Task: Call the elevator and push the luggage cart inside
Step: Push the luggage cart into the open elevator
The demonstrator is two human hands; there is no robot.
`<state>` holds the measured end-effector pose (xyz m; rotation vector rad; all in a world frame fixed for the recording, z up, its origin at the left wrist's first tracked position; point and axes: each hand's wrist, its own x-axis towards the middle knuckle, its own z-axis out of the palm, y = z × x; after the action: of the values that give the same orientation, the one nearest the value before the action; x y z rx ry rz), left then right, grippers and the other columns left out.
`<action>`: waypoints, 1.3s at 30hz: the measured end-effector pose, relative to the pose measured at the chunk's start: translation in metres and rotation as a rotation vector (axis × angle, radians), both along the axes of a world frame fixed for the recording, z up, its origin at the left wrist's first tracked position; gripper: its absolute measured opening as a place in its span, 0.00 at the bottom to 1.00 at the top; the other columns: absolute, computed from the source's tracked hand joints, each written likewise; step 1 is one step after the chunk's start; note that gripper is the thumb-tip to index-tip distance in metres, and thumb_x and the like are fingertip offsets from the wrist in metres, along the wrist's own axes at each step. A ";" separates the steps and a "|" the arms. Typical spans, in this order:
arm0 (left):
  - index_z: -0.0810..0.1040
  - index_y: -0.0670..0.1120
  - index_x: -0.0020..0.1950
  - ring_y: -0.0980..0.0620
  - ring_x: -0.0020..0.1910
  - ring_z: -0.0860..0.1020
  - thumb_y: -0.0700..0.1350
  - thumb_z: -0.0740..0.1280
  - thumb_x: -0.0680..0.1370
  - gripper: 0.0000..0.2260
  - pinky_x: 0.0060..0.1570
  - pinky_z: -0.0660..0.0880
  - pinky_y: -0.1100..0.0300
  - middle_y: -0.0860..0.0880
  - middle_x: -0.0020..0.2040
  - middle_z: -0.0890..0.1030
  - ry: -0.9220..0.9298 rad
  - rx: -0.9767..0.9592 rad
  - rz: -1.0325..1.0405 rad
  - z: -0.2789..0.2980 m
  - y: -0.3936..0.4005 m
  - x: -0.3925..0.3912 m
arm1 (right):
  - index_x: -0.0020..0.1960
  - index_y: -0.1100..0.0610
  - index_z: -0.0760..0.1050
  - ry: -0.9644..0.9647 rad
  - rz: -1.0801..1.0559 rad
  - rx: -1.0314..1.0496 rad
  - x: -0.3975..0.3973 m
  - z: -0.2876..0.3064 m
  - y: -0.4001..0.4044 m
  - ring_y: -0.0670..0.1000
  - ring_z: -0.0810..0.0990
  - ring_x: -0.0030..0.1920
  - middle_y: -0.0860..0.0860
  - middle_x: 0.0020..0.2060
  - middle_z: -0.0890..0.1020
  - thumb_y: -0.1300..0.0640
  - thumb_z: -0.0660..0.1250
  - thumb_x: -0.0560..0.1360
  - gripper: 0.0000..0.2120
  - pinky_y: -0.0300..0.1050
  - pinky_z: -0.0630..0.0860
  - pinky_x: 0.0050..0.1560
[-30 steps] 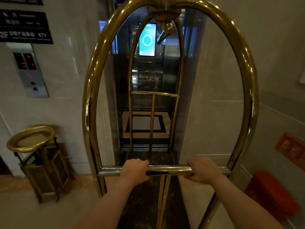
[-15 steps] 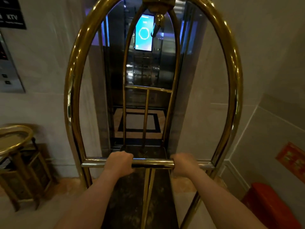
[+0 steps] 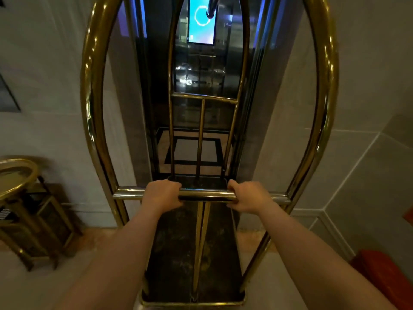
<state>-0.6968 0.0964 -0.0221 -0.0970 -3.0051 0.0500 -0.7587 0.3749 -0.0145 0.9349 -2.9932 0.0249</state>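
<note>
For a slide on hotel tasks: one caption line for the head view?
Both hands, left and right, grip the brass luggage cart's push bar, cart aimed into the open elevator.

We see luggage cart (image 3: 321,104) frame: polished brass-look metal tubing, glossy, bright highlights. Push bar (image 3: 206,194) same shiny metal, silvery at ends. Cart deck (image 3: 178,253): dark, mottled, dull, looks like worn carpet. Elevator (image 3: 201,74) interior: mirror-glossy dark panels; floor polished stone with black inlay. Screen (image 3: 200,27): glowing glass. Walls (image 3: 362,63): smooth pale stone-look tiles, soft sheen. We note ashtray stand (image 3: 20,175): brass-look rim, glossy.
</note>
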 end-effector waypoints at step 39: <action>0.76 0.55 0.47 0.54 0.35 0.76 0.55 0.70 0.73 0.07 0.43 0.77 0.52 0.54 0.37 0.77 -0.016 0.046 0.067 0.003 -0.053 -0.315 | 0.48 0.47 0.75 0.130 0.015 -0.026 -0.305 0.004 -0.106 0.46 0.75 0.34 0.45 0.34 0.75 0.46 0.69 0.72 0.08 0.45 0.75 0.38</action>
<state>-1.0115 0.0436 -0.0189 0.0078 -3.0224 -0.0135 -1.0633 0.2691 -0.0105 0.9180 -2.8603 0.0030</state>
